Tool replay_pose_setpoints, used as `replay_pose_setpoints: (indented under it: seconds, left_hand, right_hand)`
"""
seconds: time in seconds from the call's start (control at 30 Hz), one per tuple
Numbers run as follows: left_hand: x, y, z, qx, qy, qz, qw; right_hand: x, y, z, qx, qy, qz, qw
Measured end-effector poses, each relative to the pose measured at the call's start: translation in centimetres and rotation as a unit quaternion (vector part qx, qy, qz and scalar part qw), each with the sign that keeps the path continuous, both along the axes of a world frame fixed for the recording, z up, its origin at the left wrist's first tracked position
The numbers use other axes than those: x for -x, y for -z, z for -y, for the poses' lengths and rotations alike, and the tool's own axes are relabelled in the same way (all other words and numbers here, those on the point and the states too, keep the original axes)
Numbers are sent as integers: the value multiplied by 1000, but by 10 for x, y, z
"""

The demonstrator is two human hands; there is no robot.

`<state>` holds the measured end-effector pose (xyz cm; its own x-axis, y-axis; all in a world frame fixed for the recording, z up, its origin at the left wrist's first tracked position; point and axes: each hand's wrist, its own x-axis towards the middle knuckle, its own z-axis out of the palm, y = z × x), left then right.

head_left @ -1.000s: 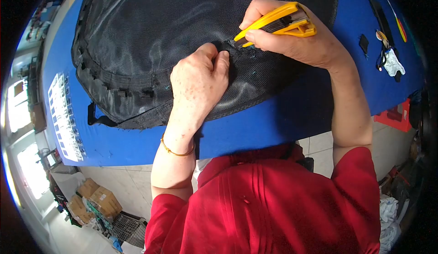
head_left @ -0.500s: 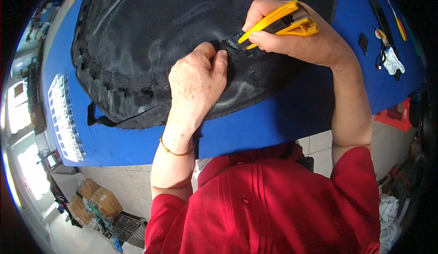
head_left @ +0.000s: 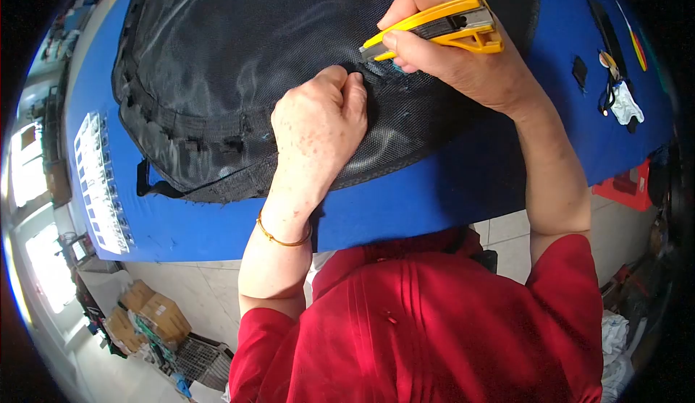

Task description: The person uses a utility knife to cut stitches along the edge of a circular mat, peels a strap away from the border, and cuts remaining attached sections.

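Black mesh fabric point(head_left: 239, 63), stitched like a bag panel, lies over the blue table. My left hand point(head_left: 318, 124) is closed, its thumb and curled fingers pinching a fold of that fabric; the fingertips are partly hidden. In my right hand point(head_left: 449, 56) is a pair of yellow thread snips point(head_left: 434, 23), gripped between thumb and fingers. Their metal tips point left, just above the seam beside my left fingertips. Bits of teal thread show on the fabric near the snips. Whether the blades touch a thread, I cannot tell.
The blue table point(head_left: 463, 179) extends around the fabric. A clear plastic strip point(head_left: 101, 186) lies at its left edge. On the right are a black strap point(head_left: 601, 23), a yellow-red tool point(head_left: 637, 48) and a white tag point(head_left: 624, 103). A red crate point(head_left: 626, 186) and cardboard boxes point(head_left: 163, 316) stand below.
My right hand has moved up and left with the snips, which now lie flatter with their metal tips showing. My left hand has shifted slightly right, still pinching the fabric.
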<state>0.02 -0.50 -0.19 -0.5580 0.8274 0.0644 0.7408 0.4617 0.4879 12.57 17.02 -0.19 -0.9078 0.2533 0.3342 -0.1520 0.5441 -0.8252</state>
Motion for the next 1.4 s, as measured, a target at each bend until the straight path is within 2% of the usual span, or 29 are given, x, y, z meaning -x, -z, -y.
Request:
replay_pose_setpoints:
  seconds: [0.13, 0.23, 0.3, 0.43, 0.5, 0.63, 0.7, 0.9, 0.93, 1.0, 1.13, 1.23, 1.33, 1.4]
  left_hand:
    - [0, 1, 0, -2, 1, 6, 1000]
    - [0, 0, 0, -4, 1, 8, 1000]
    - [0, 0, 0, -6, 2, 7, 1000]
    - [0, 0, 0, -3, 4, 5, 1000]
    - [0, 0, 0, -1, 3, 5, 1000]
    - [1, 0, 0, -5, 3, 8, 1000]
    - [0, 0, 0, -3, 2, 9, 1000]
    - [0, 0, 0, 5, 3, 5, 1000]
    - [1, 0, 0, 6, 5, -2, 1000]
    - [1, -1, 0, 4, 5, 3, 1000]
    - [1, 0, 1, 3, 5, 0, 1000]
    - [1, 0, 0, 2, 5, 0, 1000]
    - [0, 1, 0, 0, 4, 6, 1000]
    - [1, 0, 0, 1, 5, 6, 1000]
  right_hand:
    - [0, 3, 1, 35, -2, 5, 999]
    - [4, 8, -1, -9, -18, -36, 999]
    - [8, 9, -2, -273, -13, -164, 948]
    - [7, 8, 0, -273, -12, -151, 950]
    - [4, 10, 3, -55, 2, -56, 997]
    - [3, 9, 3, -108, 0, -81, 991]
    - [1, 4, 7, 4, 31, -4, 999]
    - [5, 0, 7, -91, 23, -43, 995]
    - [4, 0, 8, -91, 23, -43, 995]
    - [3, -1, 9, 17, 40, -16, 999]
    - [6, 4, 9, -17, 38, -47, 998]
    - [4, 4, 9, 33, 38, -16, 999]
    - [2, 3, 6, 9, 32, 0, 999]
    - [3, 4, 4, -50, 16, -36, 998]
